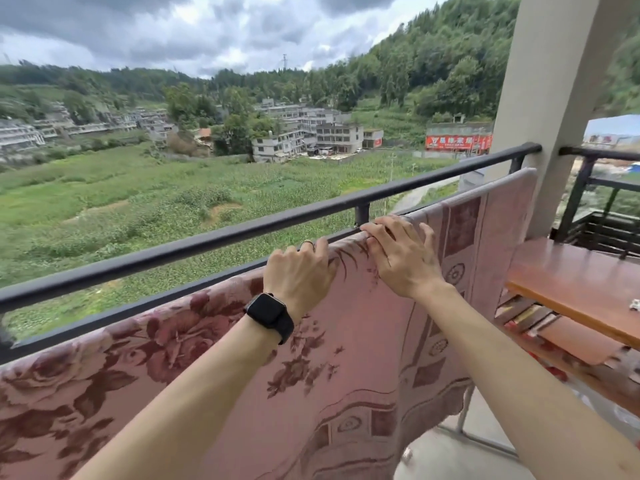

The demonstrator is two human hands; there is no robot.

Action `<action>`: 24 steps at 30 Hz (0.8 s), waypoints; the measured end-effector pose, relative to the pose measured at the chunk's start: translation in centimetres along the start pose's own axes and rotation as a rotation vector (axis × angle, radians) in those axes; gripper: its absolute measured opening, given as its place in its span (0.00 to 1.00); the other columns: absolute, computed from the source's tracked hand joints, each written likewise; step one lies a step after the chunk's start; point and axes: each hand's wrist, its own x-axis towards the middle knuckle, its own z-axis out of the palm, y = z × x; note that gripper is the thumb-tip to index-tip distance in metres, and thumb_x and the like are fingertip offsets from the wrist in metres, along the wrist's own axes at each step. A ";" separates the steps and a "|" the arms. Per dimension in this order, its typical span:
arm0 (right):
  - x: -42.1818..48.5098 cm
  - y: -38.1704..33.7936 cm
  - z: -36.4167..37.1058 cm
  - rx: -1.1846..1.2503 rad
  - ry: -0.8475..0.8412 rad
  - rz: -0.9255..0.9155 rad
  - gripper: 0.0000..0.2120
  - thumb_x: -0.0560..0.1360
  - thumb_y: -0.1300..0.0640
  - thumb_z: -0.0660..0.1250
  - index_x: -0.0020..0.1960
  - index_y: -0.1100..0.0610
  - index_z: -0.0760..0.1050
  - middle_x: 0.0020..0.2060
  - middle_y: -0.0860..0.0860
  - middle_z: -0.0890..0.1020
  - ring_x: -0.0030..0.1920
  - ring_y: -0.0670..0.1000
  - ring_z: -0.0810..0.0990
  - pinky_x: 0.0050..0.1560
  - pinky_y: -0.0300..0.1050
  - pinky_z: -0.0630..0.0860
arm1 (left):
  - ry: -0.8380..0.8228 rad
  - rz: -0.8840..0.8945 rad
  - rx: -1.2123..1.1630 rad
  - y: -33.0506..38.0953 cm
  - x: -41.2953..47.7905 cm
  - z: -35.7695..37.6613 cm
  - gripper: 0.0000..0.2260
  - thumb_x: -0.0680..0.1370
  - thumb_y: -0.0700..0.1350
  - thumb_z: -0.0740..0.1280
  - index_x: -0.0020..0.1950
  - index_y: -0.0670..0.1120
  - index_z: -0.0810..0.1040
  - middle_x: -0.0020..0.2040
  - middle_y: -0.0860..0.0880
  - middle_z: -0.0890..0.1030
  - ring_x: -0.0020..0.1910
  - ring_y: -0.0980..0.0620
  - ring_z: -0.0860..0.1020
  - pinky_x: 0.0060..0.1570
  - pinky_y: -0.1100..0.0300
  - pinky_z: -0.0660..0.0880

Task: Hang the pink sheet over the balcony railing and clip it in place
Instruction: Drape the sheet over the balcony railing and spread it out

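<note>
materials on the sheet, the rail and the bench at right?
Sheet: woven cloth, matte pink with a darker rose pattern; it drapes and folds softly, so likely cotton or a blend. Rail: probably painted metal tube, black, semi-matte, with a faint sheen along its top. Bench: looks like wood, reddish-brown and glossy, likely varnished; it reflects the sky.
</note>
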 end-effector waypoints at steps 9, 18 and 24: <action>2.3 9.1 2.1 0.037 0.132 -0.009 0.20 0.83 0.42 0.46 0.69 0.42 0.68 0.70 0.46 0.70 0.76 0.50 0.60 0.74 0.62 0.51 | 0.231 0.047 0.083 8.2 6.7 5.3 0.17 0.80 0.45 0.61 0.67 0.41 0.74 0.48 0.44 0.83 0.40 0.44 0.80 0.33 0.55 0.73; 4.8 18.8 2.1 0.045 0.170 0.066 0.19 0.84 0.44 0.46 0.68 0.42 0.69 0.72 0.47 0.69 0.76 0.50 0.60 0.73 0.63 0.51 | 0.245 0.065 -0.003 16.7 13.5 8.0 0.22 0.80 0.45 0.62 0.73 0.39 0.68 0.65 0.40 0.78 0.47 0.41 0.79 0.43 0.49 0.74; 6.9 26.6 2.0 0.036 0.148 0.102 0.19 0.83 0.44 0.45 0.68 0.41 0.68 0.74 0.44 0.67 0.77 0.49 0.58 0.73 0.67 0.51 | 0.179 0.088 -0.018 21.5 19.0 8.7 0.23 0.78 0.45 0.64 0.72 0.39 0.69 0.61 0.41 0.80 0.44 0.43 0.80 0.38 0.52 0.73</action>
